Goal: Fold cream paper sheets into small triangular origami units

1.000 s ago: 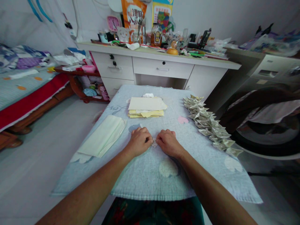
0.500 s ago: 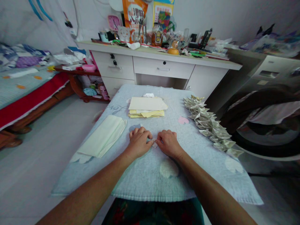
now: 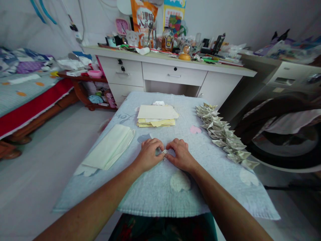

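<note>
on the near side of the paper stack (image 3: pixel 157 112), well apart from it, a small pale piece (image 3: pixel 165 152) was pinched between two bare hands over the cloth (image 3: pixel 150 194). the left hand (image 3: pixel 151 151) gripped one side of it, thumb and forefinger curved into a narrow ring with their tips on the piece; the right hand (image 3: pixel 181 154) gripped the other side in an equally narrow pinch, its remaining fingers bent. most of the piece was covered by the fingertips, so its exact shape could not be told.

left of the paper stack, and nearer the person, lay some folded pale sheets (image 3: pixel 109 147); to the right of the paper stack, a long row of pointed paper shapes (image 3: pixel 225 134) ran toward the near side.

with so small a piece, a light, even grip at the very tips seemed best, since hard squeezing could have crushed or torn it. bracing both hands low against the cloth would likely have helped, and moving one side while the other hand anchored looked safer than tugging both ways at once.
</note>
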A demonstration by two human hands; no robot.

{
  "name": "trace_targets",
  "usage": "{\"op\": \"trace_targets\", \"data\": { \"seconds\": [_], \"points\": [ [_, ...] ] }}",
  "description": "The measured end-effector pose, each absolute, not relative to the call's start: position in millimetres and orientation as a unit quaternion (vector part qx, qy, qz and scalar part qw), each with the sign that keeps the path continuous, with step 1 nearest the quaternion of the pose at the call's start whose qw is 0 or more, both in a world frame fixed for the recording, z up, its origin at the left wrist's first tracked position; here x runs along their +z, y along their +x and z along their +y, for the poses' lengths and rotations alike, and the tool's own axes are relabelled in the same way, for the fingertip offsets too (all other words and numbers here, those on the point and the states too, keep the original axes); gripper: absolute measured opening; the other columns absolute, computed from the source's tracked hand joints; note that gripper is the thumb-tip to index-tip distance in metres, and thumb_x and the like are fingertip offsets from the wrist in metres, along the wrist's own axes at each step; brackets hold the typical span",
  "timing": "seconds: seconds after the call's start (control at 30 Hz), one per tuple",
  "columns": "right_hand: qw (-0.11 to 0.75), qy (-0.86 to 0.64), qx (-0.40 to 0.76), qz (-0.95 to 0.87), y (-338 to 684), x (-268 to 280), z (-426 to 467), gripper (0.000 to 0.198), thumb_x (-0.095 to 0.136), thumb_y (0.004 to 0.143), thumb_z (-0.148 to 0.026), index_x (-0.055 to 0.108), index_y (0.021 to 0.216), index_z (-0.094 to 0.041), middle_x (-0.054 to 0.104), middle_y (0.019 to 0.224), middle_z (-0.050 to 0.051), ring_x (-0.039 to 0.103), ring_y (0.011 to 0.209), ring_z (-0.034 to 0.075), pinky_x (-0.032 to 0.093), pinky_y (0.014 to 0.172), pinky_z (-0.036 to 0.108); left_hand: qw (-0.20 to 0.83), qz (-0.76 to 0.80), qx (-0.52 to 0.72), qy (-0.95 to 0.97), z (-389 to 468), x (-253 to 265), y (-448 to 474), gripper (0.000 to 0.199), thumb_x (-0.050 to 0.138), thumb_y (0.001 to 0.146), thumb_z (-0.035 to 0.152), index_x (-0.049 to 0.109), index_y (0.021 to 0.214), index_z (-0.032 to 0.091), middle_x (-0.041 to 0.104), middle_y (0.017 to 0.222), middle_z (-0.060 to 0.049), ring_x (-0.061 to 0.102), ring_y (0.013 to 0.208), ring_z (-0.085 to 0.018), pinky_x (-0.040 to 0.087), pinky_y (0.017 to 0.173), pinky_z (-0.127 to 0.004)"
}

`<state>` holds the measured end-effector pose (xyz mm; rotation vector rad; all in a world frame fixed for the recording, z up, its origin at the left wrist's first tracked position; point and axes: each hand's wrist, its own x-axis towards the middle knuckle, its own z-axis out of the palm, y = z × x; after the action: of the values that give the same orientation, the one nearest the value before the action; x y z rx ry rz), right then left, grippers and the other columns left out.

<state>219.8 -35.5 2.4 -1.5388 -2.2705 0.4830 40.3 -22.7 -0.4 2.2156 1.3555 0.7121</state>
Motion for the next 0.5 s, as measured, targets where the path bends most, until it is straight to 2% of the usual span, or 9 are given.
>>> {"op": "trace_targets", "data": {
  "seconds": [0.2,0.37,0.5],
  "points": [
    [0.196,-0.517,0.219,-0.804,223.1,3.9,-34.8,0.012,0.064,0.084,-0.031,0.065,0.083,-0.02,0.057,0.089,0.002,0.046,0.092,0.019,0.029,0.083,0.033,0.256,0.449,0.279,0.809,-23.4,-0.3,39.2,0.006,0.063,0.074,0.019,0.06,0.08,0.021,0.066,0.081,0.001,0.06,0.082,-0.017,0.041,0.081,-0.032],
    [0.246,-0.497,0.263,-0.79,228.0,5.0,-32.8,0.006,0.066,0.083,-0.022,0.063,0.079,-0.019,0.058,0.084,0.001,0.048,0.088,0.017,0.032,0.082,0.031,0.329,0.431,0.307,0.782,-22.9,0.3,36.0,0.021,0.065,0.076,0.025,0.063,0.096,0.019,0.066,0.079,0.001,0.061,0.075,-0.013,0.044,0.075,-0.025],
    [0.278,-0.464,0.279,-0.793,230.1,5.3,-31.6,0.008,0.066,0.083,-0.023,0.063,0.078,-0.019,0.058,0.081,0.001,0.049,0.084,0.017,0.033,0.08,0.031,0.368,0.428,0.291,0.773,-21.9,1.4,32.7,0.013,0.063,0.079,0.029,0.068,0.082,0.018,0.066,0.076,0.001,0.059,0.073,-0.013,0.043,0.069,-0.023]
  ]
}}
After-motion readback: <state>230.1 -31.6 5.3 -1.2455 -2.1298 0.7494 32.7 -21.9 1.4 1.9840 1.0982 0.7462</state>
